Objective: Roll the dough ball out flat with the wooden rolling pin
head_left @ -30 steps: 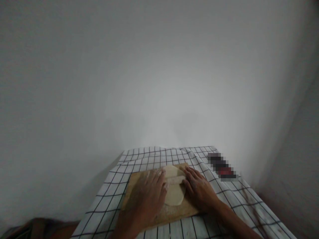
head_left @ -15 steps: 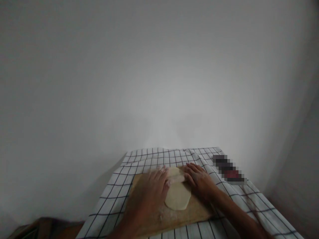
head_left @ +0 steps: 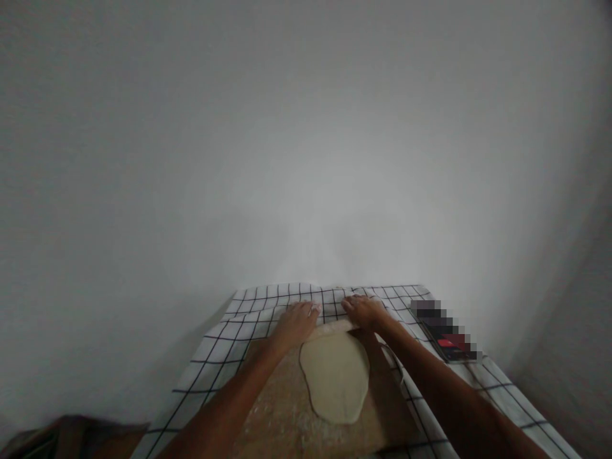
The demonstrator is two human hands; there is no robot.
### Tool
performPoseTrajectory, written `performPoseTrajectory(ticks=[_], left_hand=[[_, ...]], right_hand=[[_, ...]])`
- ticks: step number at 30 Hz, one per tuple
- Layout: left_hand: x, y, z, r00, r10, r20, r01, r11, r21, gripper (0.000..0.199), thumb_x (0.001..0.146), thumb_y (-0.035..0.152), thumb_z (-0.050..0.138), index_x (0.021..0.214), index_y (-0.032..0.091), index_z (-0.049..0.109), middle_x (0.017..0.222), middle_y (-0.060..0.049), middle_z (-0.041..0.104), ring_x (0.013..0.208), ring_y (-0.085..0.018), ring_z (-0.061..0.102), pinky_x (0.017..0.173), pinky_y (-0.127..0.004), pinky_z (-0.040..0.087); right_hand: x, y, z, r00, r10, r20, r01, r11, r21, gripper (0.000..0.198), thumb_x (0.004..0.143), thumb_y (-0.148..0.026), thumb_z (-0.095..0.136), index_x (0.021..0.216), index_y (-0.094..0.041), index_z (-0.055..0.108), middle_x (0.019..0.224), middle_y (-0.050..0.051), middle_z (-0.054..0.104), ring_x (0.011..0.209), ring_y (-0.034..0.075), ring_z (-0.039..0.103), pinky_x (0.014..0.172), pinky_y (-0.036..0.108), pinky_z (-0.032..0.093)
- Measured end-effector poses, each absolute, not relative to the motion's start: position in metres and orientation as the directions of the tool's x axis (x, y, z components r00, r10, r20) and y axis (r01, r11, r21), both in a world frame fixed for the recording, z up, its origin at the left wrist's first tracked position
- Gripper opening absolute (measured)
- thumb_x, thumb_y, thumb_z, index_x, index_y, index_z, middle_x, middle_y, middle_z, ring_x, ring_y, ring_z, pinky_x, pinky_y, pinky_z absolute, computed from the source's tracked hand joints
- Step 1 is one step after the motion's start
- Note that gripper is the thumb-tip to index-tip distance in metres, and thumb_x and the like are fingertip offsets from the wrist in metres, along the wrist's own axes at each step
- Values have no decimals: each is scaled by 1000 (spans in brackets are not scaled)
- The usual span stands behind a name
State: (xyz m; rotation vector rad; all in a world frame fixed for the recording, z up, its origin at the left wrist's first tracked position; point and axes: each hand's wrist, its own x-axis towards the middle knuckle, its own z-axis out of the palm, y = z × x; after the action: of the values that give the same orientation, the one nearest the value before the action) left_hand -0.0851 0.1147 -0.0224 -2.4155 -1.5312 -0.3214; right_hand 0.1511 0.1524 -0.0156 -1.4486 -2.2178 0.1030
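Note:
A flat, pale oval of dough (head_left: 336, 376) lies on a floured wooden board (head_left: 282, 414). At the dough's far edge a thin wooden rolling pin (head_left: 333, 327) lies crosswise. My left hand (head_left: 295, 322) presses flat on the pin's left end and my right hand (head_left: 366, 312) presses flat on its right end, fingers stretched forward over the far edge of the board. Both forearms reach out over the board on either side of the dough.
The board sits on a white cloth with a black grid (head_left: 215, 357) that covers the table. A dark flat object with a red patch (head_left: 447, 335), partly blurred out, lies on the cloth at the right. A plain grey wall stands right behind the table.
Both hands have pushed the pin away from me, from the dough's middle to its far edge. The dough is longer and wider than a second ago.

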Motion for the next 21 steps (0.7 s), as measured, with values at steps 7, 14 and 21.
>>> performPoseTrajectory(ticks=[7,14,21], left_hand=[[-67,33,-29,291,835,467,950,-311,-36,45,104,31,40,145,18,52,150,-16,57,141,-33,51,115,-55,42],[-77,-69,-26,483,751,451,870,-470,-150,60,102,40,45,160,31,33,161,-3,44,145,-30,47,119,-53,42],[-77,-88,-34,496,773,395,863,-488,-130,61,104,34,42,163,31,25,163,0,38,148,-25,42,123,-48,39]], right_hand=[[177,69,-29,-477,815,329,805,555,-208,44,109,-38,31,138,-22,61,153,12,54,147,26,42,121,51,32],[205,-33,-44,-454,752,479,758,608,-236,47,104,-27,38,149,-32,51,150,6,57,142,27,49,121,53,37],[201,-46,-37,-437,746,503,789,586,-185,32,104,-29,44,130,-33,62,137,6,64,128,26,57,108,46,46]])
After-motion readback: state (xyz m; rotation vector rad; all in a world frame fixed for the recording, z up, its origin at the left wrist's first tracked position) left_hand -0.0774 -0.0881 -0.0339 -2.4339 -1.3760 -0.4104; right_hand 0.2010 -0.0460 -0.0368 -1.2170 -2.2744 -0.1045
